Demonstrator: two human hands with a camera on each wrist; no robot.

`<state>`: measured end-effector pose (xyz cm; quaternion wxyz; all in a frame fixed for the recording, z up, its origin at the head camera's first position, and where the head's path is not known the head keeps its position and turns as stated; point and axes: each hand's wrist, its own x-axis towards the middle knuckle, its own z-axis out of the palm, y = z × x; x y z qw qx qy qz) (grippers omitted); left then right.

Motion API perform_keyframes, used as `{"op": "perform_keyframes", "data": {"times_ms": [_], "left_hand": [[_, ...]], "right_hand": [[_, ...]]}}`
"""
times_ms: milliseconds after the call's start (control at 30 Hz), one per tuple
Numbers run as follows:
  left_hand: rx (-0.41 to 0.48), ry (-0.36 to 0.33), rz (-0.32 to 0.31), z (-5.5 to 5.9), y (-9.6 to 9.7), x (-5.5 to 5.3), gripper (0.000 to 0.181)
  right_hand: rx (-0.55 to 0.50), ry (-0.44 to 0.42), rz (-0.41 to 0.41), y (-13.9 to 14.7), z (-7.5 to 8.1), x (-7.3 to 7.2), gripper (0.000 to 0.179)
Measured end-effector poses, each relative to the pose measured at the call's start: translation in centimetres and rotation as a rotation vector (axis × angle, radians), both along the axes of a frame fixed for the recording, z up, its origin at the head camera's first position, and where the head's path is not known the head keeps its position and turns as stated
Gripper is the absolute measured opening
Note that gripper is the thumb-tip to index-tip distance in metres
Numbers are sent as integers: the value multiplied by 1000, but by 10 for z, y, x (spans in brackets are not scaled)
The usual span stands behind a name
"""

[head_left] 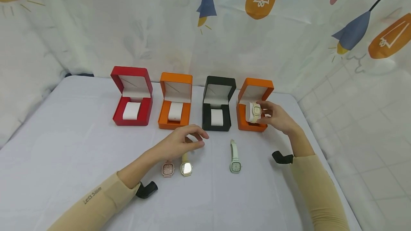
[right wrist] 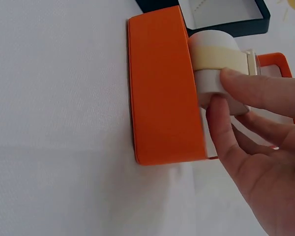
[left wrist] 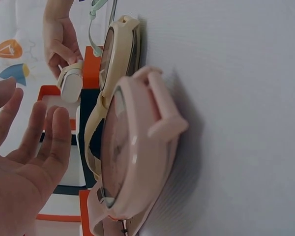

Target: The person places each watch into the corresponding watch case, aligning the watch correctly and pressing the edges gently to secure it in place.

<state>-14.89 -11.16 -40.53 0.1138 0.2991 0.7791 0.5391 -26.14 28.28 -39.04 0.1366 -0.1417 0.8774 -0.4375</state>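
Note:
My right hand (head_left: pixel 278 117) grips a white watch cushion (right wrist: pixel 214 39) with a pale yellow watch (head_left: pixel 256 111) wrapped around it. The cushion is at the opening of the rightmost orange box (head_left: pixel 252 127), whose lid stands up; in the right wrist view it partly sticks out above the rim. Thumb and fingertips press on the cushion and the strap. My left hand (head_left: pixel 182 140) hovers over the table, fingers loosely spread, holding nothing. Below it lie a pink watch (head_left: pixel 168 169) and a cream-yellow watch (head_left: pixel 186 169), their straps partly hidden by the hand.
A mint green watch (head_left: pixel 236 160) lies in front of the dark green box (head_left: pixel 207 117). Left of that stand another orange box (head_left: pixel 162 120) and a red box (head_left: pixel 117 117); these three open boxes each hold a white cushion. A patterned cloth (head_left: pixel 160 38) hangs behind the white-covered table (head_left: pixel 80 134).

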Motion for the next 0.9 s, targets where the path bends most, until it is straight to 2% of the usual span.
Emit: {"op": "perform_keyframes", "data": {"times_ms": [400,567,733,900], "left_hand": [[-14,-9,-1,-1,1,0,21],[-21,-10,-6,0,1,0,21],[-21,-13,-6,0,1,1,21],[-19,-11,-10,0,1,1,21]], "right_hand": [[-41,13,-4,10,-7,-1,55],[17,49,7,3,-5,1,58],[141,84,-77,-12,-3,6,70],[190,103,-171,-25,-2,9,68]]}}
